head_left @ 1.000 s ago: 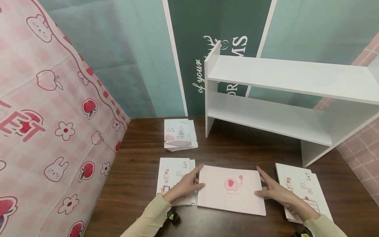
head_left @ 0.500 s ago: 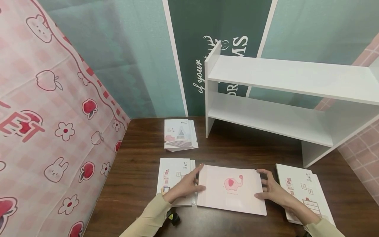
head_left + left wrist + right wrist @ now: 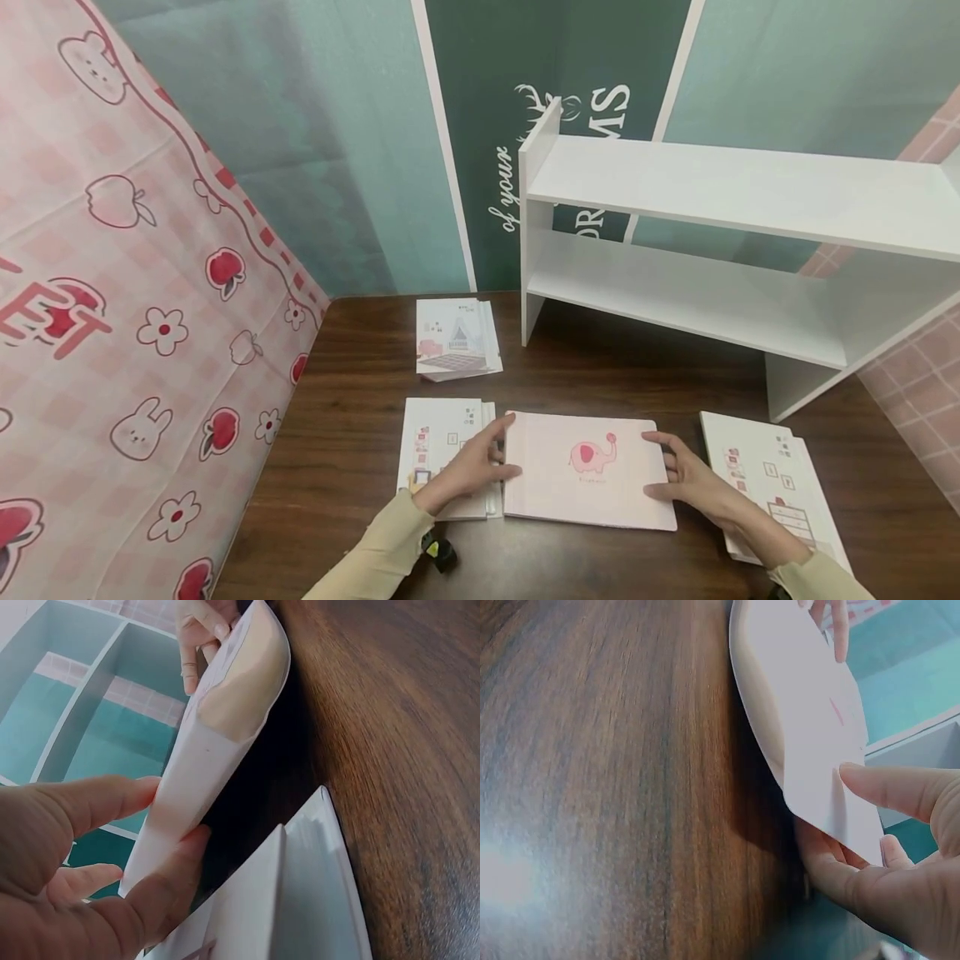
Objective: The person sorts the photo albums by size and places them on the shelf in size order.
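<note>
A pink notebook [image 3: 558,475] with a small elephant on its cover lies level between my hands in the head view. My left hand [image 3: 471,467] grips its left edge, thumb on the cover and fingers beneath. At the opposite edge my right hand [image 3: 701,483] pinches it the same way. The left wrist view shows the notebook's spine [image 3: 176,802] and its cream page edges, with a dark gap between it and the table. From the right wrist, the cover [image 3: 817,750] appears slightly bowed, the right thumb pressing on top of it.
White books lie in stacks left [image 3: 435,425] and right [image 3: 757,450] of the notebook, and another stack [image 3: 450,337] lies farther back on the brown table [image 3: 352,467]. A white two-tier shelf [image 3: 690,275] stands at the back right. A patterned pink cloth [image 3: 180,333] borders the left.
The right hand's fingers have curled under the notebook's right edge. The notebook has risen slightly and moved a little away from me; the left hand keeps its grip.
</note>
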Demonstrator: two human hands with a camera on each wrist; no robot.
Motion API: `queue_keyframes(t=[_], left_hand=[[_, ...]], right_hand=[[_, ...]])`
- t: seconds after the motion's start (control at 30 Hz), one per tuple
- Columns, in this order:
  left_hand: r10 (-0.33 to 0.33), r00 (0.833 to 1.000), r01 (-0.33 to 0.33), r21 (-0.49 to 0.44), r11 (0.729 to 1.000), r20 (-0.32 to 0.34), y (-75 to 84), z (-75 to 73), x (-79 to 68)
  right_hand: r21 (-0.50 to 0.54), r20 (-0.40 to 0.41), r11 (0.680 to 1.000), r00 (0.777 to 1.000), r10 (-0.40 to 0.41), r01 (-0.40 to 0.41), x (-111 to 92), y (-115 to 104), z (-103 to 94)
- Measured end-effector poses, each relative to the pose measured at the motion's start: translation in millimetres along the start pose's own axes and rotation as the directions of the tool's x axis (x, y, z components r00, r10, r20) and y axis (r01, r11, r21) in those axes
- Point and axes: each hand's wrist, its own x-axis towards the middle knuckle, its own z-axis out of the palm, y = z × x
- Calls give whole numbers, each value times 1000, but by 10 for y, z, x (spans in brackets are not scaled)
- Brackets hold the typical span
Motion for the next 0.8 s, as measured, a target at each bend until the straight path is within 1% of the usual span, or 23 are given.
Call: queue_keyframes(t=[0.13, 0.2, 0.37, 0.5, 0.63, 0.67, 0.8], left_hand=[[-8, 1000, 8, -41, 999, -10, 6, -5, 12], [-11, 1000, 11, -49, 999, -14, 5, -5, 18], [-23, 999, 21, -57, 998, -26, -10, -6, 28], [-29, 999, 27, -71, 997, -38, -13, -10, 29], [-33, 999, 28, -109, 994, -42, 5, -22, 28], [-32, 999, 27, -124, 992, -43, 7, -25, 26], [-68, 996, 58, -175, 983, -53, 22, -46, 17]], right_hand=[[7, -25, 1000, 1000, 7, -7, 0, 2, 2], [27, -39, 999, 999, 18, -17, -6, 5, 7], [71, -65, 997, 998, 12, -8, -22, 7, 14], [73, -97, 997, 995, 10, -3, -16, -4, 13], [73, -121, 997, 992, 36, -27, -21, -25, 20], [77, -123, 996, 991, 44, -35, -22, -31, 19], [94, -96, 994, 993, 68, -59, -30, -45, -2]])
